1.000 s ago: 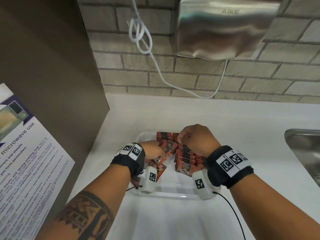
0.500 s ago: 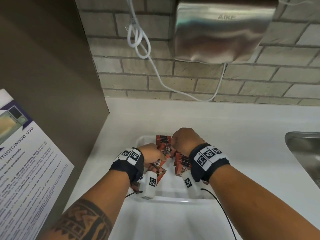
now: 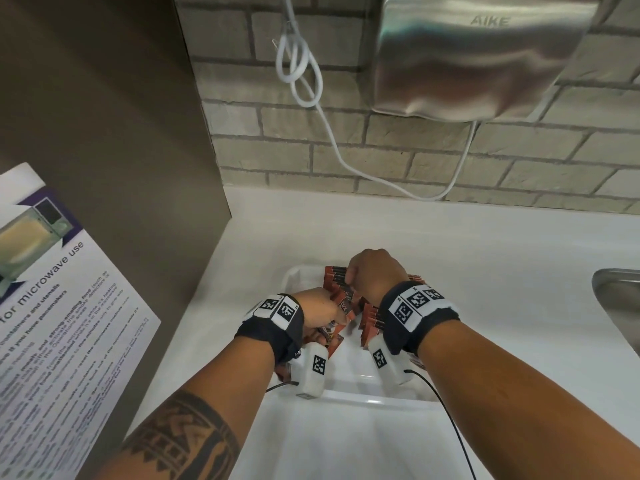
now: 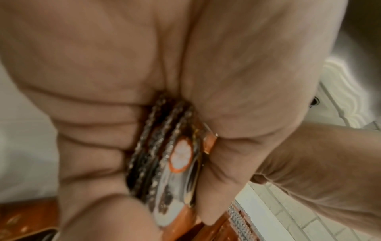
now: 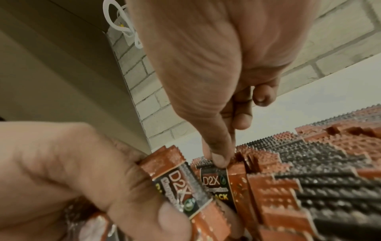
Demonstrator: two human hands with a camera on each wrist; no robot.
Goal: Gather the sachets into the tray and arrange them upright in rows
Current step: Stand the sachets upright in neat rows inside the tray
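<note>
The left hand (image 4: pixel 144 81) grips a small bundle of sachets (image 4: pixel 164 154), fingers and thumb curled tight around it; the left wrist view shows at least three serrated edges pressed together, though blur makes an exact count uncertain. In the right wrist view the top sachet of the bundle (image 5: pixel 185 187) is red-brown and black, printed "D2X".

Just beside that bundle, the right hand (image 5: pixel 216 73) points downward, its thumb and a fingertip (image 5: pixel 219 159) pinching the top edge of a single sachet (image 5: pixel 215 181) that stands upright at the near end of a row. The other fingers curl back toward the palm.

Behind and to the right of this pinch, the packed sachets (image 5: pixel 309 163) stand upright in rows, too many and too overlapped to count, their zigzag tops alternating red and black.

From the head view, both hands (image 3: pixel 318 306) (image 3: pixel 374 271) work close together over one clear plastic tray (image 3: pixel 363 396), and the wrists hide most of its contents. Each wrist carries one black band with printed markers and one white camera unit.

The tray sits on a white counter (image 3: pixel 485 254). Beyond the hands is a brick wall (image 3: pixel 450 154) holding one steel hand dryer (image 3: pixel 478 57) marked "AIKE", with one white cable (image 3: pixel 298 64) looped beside it. To the left is a brown panel (image 3: pixel 104 116) and one printed microwave notice (image 3: pixel 62 306). To the right, the edge of a steel sink (image 3: pixel 620 299) shows.
</note>
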